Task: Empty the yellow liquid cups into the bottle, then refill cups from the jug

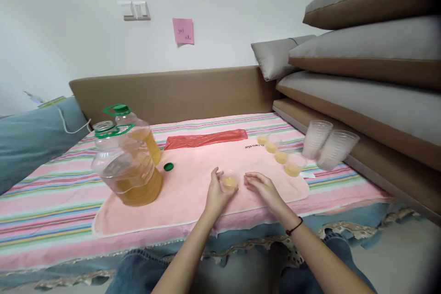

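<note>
A clear plastic cup (230, 179) with some yellow liquid stands on the pink mat (193, 193). Around its left side and front curl the fingers and thumb of my left hand (217, 190), holding it. My right hand (262, 187) is just to the right of the cup, apart from it, with fingers stretched out and nothing visible in them. On the left, a large uncapped plastic jug (127, 170) holds yellow liquid. Behind it stands a second jug (148, 140) with a green cap. A loose green cap (168, 166) lies on the mat.
Several cups with yellow liquid, including one nearest cup (293, 165), line the mat's right side. Beyond them are two stacks of clear cups (316, 138). A folded red plastic strip (206, 138) lies at the back. Stacked cushions (365, 92) rise at right; a blue pillow (37, 133) is at left.
</note>
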`<action>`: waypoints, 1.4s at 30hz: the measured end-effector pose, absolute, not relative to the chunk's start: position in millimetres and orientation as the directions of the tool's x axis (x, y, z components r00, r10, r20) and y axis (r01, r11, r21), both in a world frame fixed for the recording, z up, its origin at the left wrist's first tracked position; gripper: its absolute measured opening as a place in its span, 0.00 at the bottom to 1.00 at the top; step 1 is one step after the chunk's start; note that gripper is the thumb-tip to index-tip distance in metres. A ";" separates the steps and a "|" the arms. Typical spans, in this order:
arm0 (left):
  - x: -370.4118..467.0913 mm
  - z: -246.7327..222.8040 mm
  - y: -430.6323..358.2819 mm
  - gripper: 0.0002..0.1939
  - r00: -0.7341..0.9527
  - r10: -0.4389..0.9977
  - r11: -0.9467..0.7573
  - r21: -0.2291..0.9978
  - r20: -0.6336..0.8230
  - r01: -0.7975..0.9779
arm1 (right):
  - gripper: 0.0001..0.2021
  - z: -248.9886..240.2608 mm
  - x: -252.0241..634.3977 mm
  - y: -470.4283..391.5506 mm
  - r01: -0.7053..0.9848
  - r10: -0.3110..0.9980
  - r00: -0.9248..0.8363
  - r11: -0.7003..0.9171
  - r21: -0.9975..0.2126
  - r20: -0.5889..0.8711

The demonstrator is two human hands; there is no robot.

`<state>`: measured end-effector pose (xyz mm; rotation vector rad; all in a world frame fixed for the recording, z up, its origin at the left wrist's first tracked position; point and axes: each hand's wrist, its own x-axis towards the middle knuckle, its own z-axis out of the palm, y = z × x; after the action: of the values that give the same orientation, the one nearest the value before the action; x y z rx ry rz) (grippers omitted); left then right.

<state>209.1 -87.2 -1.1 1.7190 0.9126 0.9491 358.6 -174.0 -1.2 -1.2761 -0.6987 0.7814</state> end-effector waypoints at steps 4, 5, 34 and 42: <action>218.3 -1.5 -84.1 0.41 0.436 0.874 -0.292 0.949 0.215 0.118 | 0.16 3.0 357.0 -172.6 -0.175 0.825 0.565 0.089 -0.981 -0.026; 220.3 -1.1 -83.3 0.40 0.440 0.871 -0.290 0.951 0.217 0.104 | 0.16 3.5 357.3 -171.7 -0.181 0.822 0.568 0.082 -0.980 -0.036; 445.7 17.7 65.8 0.45 0.554 0.782 -0.350 0.937 0.286 0.011 | 0.18 2.3 402.6 -175.8 0.097 0.726 0.682 -0.211 -0.973 -0.089; 458.6 10.1 83.3 0.45 0.563 0.780 -0.369 0.928 0.275 0.058 | 0.14 -0.3 398.4 -174.0 0.113 0.669 0.742 -0.177 -0.978 -0.035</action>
<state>458.6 83.3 10.1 1.7992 0.6902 0.9053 398.4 -174.0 -0.3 -1.7016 -0.6262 0.5575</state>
